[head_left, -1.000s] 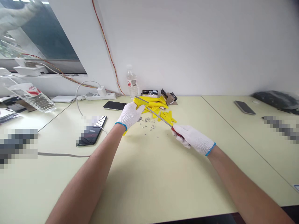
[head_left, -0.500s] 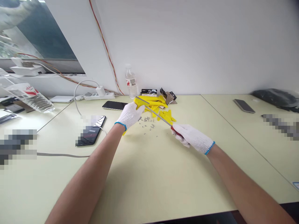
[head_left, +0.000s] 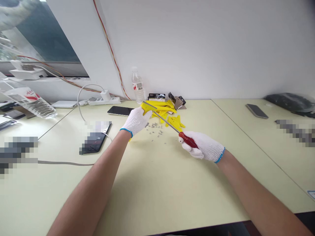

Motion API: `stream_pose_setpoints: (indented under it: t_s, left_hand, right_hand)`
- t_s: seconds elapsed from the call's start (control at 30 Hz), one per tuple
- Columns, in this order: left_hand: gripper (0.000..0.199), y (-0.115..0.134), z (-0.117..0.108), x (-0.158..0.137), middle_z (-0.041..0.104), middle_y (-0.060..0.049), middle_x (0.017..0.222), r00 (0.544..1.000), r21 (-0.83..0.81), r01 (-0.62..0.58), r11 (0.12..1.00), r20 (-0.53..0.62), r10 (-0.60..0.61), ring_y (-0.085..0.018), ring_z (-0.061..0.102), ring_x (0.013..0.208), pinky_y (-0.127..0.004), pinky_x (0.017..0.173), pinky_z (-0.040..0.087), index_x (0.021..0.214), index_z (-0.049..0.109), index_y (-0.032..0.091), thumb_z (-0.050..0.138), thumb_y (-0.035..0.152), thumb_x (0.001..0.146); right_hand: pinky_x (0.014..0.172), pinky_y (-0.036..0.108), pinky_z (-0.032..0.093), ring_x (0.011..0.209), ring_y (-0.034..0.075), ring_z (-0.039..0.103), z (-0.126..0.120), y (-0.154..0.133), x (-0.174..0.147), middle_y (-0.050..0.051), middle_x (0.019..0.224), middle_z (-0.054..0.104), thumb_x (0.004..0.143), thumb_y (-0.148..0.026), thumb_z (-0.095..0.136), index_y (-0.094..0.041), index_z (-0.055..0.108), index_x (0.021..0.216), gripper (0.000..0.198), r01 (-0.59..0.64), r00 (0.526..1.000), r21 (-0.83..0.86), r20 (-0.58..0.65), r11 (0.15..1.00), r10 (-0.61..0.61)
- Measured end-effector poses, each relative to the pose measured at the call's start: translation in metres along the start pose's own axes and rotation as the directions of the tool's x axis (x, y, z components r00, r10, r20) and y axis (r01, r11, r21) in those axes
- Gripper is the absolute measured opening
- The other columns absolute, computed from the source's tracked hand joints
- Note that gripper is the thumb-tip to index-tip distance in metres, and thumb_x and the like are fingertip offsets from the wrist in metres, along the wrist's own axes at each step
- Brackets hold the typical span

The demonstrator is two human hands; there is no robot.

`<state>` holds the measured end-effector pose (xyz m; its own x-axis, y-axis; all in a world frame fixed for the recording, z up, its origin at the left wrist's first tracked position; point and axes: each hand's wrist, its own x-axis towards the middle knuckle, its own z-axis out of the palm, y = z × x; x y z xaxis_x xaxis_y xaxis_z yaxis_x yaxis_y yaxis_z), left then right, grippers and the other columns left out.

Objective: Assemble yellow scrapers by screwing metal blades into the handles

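Observation:
My left hand [head_left: 136, 120], in a white knit glove with a blue cuff, is closed around a yellow plastic scraper [head_left: 145, 108] with a grey metal strip along its top edge. A bit of yellow shows below the glove. My right hand [head_left: 200, 146], gloved alike, grips the red handle of a screwdriver [head_left: 188, 139]. Its long shaft points up-left, the tip ending at the scraper beside my left thumb; exact contact is too small to make out. Small metal screws or nuts [head_left: 155, 125] lie scattered below. Behind them are loose yellow plastic parts [head_left: 175, 122] and a yellow pile [head_left: 164, 106].
A water bottle [head_left: 137, 86] stands by the wall, near small black packages [head_left: 157, 97]. Phones lie left, one black [head_left: 120, 110], another [head_left: 97, 141] on a cable. A power strip [head_left: 98, 101] sits behind. Far right are a grey phone [head_left: 256, 110] and a black bag [head_left: 287, 102].
My right hand has turned on the screwdriver, so more of the red handle shows and the fingers sit differently. My left hand and the scraper stay nearly in place.

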<state>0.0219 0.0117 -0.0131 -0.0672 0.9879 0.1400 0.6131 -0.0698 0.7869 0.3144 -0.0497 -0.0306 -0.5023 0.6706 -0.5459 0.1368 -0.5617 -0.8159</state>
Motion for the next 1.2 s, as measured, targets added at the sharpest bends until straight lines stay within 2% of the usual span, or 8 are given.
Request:
stream_pose_setpoints:
  t_s: [0.1, 0.27, 0.37, 0.53, 0.73, 0.83, 1.03, 1.2]
  left_hand:
    - [0.029, -0.007, 0.004, 0.004, 0.068, -0.008, 0.076, 0.999, 0.046, -0.044, 0.998, -0.006, 0.045, -0.018, 0.066, 0.062, -0.025, 0.055, 0.043, 0.078, 0.056, 0.018, 0.061, 0.042, 0.094]
    - [0.027, -0.006, 0.002, 0.003, 0.067, -0.006, 0.074, 0.999, 0.047, -0.036, 0.998, 0.002, 0.036, -0.017, 0.067, 0.060, -0.024, 0.055, 0.045, 0.080, 0.056, 0.019, 0.058, 0.041, 0.094]
    - [0.026, -0.001, 0.000, 0.000, 0.062, -0.004, 0.069, 0.998, 0.084, -0.066, 0.994, -0.015, 0.067, -0.016, 0.063, 0.058, -0.023, 0.054, 0.042, 0.078, 0.054, 0.019, 0.057, 0.039, 0.094]
    - [0.035, 0.001, 0.001, -0.001, 0.060, -0.004, 0.066, 0.996, 0.181, -0.086, 0.980, -0.003, 0.088, -0.014, 0.053, 0.057, -0.027, 0.057, 0.040, 0.069, 0.049, 0.020, 0.058, 0.044, 0.093]
    - [0.031, 0.002, 0.001, -0.002, 0.063, -0.005, 0.070, 0.997, 0.149, -0.074, 0.986, -0.006, 0.076, -0.015, 0.052, 0.057, -0.028, 0.059, 0.042, 0.074, 0.051, 0.020, 0.058, 0.043, 0.093]
    - [0.033, 0.002, 0.000, -0.001, 0.063, -0.006, 0.070, 0.999, 0.150, -0.052, 0.987, 0.007, 0.051, -0.016, 0.054, 0.059, -0.029, 0.059, 0.040, 0.074, 0.051, 0.020, 0.057, 0.045, 0.095]
    - [0.034, 0.001, 0.001, 0.001, 0.067, -0.009, 0.074, 0.996, 0.198, -0.085, 0.977, 0.021, 0.083, -0.017, 0.054, 0.061, -0.029, 0.062, 0.041, 0.073, 0.051, 0.020, 0.056, 0.046, 0.095]
    - [0.032, 0.000, 0.000, 0.001, 0.066, -0.008, 0.071, 0.995, 0.203, -0.103, 0.974, 0.013, 0.103, -0.017, 0.055, 0.059, -0.030, 0.062, 0.040, 0.075, 0.052, 0.020, 0.057, 0.044, 0.095]
  right_hand:
    - [0.035, 0.017, 0.020, 0.040, 0.003, 0.028, -0.001, 0.000, 0.000, -0.003, 0.071, 0.046, 0.101, -0.060, 0.053, -0.019, 0.056, 0.103, 0.041, 0.025, 0.999, -0.005, 0.023, 1.000, -0.025]
    - [0.038, 0.016, 0.027, 0.047, 0.004, 0.036, 0.007, -0.001, -0.005, -0.001, 0.079, 0.051, 0.100, -0.064, 0.054, -0.019, 0.058, 0.106, 0.046, 0.074, 0.981, -0.237, -0.159, 0.969, -0.114]
    - [0.042, 0.018, 0.036, 0.050, 0.006, 0.041, 0.010, 0.003, -0.003, -0.002, 0.075, 0.051, 0.102, -0.059, 0.055, -0.018, 0.052, 0.097, 0.041, 0.134, 0.945, -0.445, -0.212, 0.886, -0.250]
    - [0.043, 0.019, 0.032, 0.051, 0.007, 0.043, 0.010, 0.011, 0.003, -0.001, 0.074, 0.052, 0.101, -0.052, 0.056, -0.020, 0.047, 0.096, 0.034, 0.011, 0.867, -0.674, -0.362, 0.739, -0.343]
    - [0.046, 0.021, 0.040, 0.058, 0.009, 0.043, 0.011, -0.001, -0.008, 0.001, 0.080, 0.051, 0.102, -0.058, 0.052, -0.019, 0.059, 0.104, 0.040, 0.116, 0.977, -0.341, -0.132, 0.933, -0.170]
    - [0.052, 0.024, 0.047, 0.061, 0.011, 0.054, 0.012, -0.003, -0.008, 0.004, 0.086, 0.058, 0.101, -0.055, 0.054, -0.017, 0.057, 0.102, 0.039, 0.111, 0.980, -0.355, -0.116, 0.928, -0.162]
    - [0.049, 0.021, 0.032, 0.057, 0.009, 0.045, 0.013, 0.002, -0.003, 0.003, 0.079, 0.057, 0.097, -0.054, 0.061, -0.017, 0.055, 0.092, 0.037, -0.025, 0.835, -0.719, -0.397, 0.694, -0.381]
    - [0.053, 0.023, 0.039, 0.061, 0.010, 0.047, 0.007, -0.005, -0.011, 0.003, 0.082, 0.055, 0.101, -0.061, 0.049, -0.018, 0.062, 0.102, 0.045, 0.096, 0.975, -0.388, -0.150, 0.917, -0.165]
